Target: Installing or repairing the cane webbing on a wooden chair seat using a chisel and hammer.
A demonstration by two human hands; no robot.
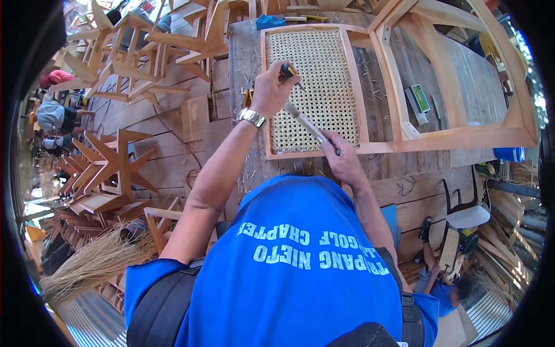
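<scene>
A wooden chair frame (352,63) lies flat on the worktable, with a panel of open-weave cane (315,61) filling its left section. Over the panel's left side, my left hand (269,92) is closed around a small tool with a black and yellow handle (287,70); its working end is too small to make out. My right hand (342,161) grips the lower end of a hammer (309,125) with a pale shaft. The hammer's head end points up toward my left hand, above the cane. An orange-yellow tool handle (248,97) shows beside my left wrist.
Bits of cane and a green and white box (418,99) lie on the worktable (370,75). A blue cloth or bag (270,22) sits at its far edge. Wooden chair frames (110,168) and a cane bundle (98,263) stand left. Another person (445,292) sits lower right; others work far left.
</scene>
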